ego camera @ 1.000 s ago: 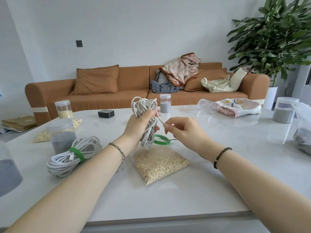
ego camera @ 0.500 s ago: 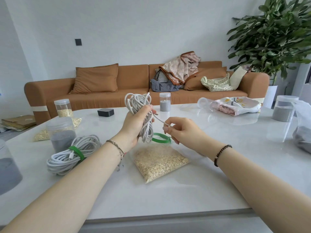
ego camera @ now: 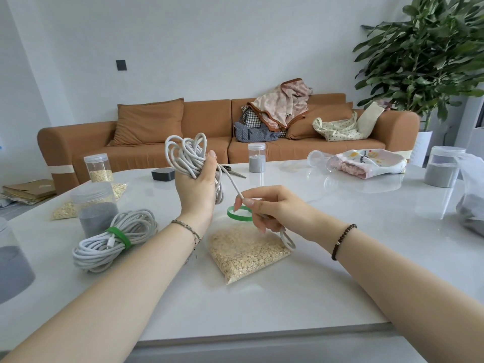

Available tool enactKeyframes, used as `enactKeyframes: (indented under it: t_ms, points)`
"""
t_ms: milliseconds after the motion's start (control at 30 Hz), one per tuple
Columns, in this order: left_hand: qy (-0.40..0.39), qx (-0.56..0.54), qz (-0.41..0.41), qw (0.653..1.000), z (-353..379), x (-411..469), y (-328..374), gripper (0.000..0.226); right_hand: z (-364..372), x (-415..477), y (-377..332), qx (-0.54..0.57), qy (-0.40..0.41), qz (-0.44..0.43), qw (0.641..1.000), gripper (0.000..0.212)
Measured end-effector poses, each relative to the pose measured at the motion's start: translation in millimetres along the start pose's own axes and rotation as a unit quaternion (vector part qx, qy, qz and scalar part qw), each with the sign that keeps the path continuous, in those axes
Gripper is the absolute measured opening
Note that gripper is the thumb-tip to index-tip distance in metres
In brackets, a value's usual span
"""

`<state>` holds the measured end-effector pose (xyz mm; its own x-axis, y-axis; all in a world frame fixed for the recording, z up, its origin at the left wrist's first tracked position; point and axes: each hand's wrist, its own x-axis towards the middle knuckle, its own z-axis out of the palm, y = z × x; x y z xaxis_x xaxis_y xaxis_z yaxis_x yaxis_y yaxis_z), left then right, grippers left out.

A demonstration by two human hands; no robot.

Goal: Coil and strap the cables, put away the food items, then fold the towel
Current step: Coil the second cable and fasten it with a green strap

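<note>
- A white desk (ego camera: 327, 289) fills the foreground, with two bare forearms reaching over it from the near edge.
- Nearest the viewer, a clear bag of oats (ego camera: 246, 254) lies flat on the desk, under and between the two hands.
- To the left of it rests one coiled white cable (ego camera: 112, 239), already bound with a green strap (ego camera: 119, 236).
- A second, loose green strap (ego camera: 239, 214) lies as an open ring on the desk just behind the oat bag, partly hidden by the right-hand fingers.
- The right hand (ego camera: 275, 208) pinches the free end of a white cable between thumb and fingertips; the other fingers curl in, and the cable tail (ego camera: 286, 238) curls out below the palm.
- The left hand (ego camera: 196, 184) is raised above the desk and clenched round a bundle of cable loops (ego camera: 186, 155), which stick up above the fist; one strand runs taut from it to the right hand.
- Five lidded clear jars are in view: three with grey filling at left, one with oats at left, one small grey one at centre back; a sixth stands far right.
- Farther back on the desk lie scissors (ego camera: 233, 172), a small black box (ego camera: 163, 174) and a patterned towel (ego camera: 366, 163).
- Beyond the desk stand an orange sofa (ego camera: 209, 116) heaped with cloth and bags, and a large leafy plant (ego camera: 429, 53) at right.
</note>
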<state>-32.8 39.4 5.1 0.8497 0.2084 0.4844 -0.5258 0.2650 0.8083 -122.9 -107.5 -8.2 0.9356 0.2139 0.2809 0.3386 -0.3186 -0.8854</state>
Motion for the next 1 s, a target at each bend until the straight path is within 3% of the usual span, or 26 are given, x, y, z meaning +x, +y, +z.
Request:
enactKeyframes:
  t_ms: [167,233,367,667,767,867,1000]
  points:
    - [0.02,-0.029,0.011,0.999,-0.2,-1.7,4.8,0.024,0.6,-2.3,-0.5,-0.016,-0.058,0.01,0.998,0.024]
    - [0.016,-0.065,-0.036,0.997,2.3,-0.9,5.9,0.021,1.8,-1.9,2.1,-0.03,-0.066,0.022,0.997,0.024]
    - [-0.055,-0.158,-0.208,0.964,9.0,-4.9,13.8,0.025,7.8,-0.2,4.9,-0.047,-0.044,0.022,0.998,0.021]
    - [-0.164,-0.247,-0.265,0.918,6.5,0.8,20.1,0.035,12.4,3.2,9.5,-0.069,0.002,0.017,0.997,0.018]
    - [-0.137,-0.214,-0.217,0.943,5.2,2.3,22.3,0.026,10.5,1.9,9.1,-0.065,-0.015,0.02,0.998,0.018]
    - [-0.08,-0.075,-0.074,0.991,0.9,3.2,17.7,0.023,10.1,0.0,6.4,-0.036,-0.028,0.017,0.999,0.017]
    - [-0.035,0.004,0.031,0.999,-7.0,6.5,7.6,0.008,12.2,-1.9,0.8,-0.024,-0.045,-0.002,0.999,0.015]
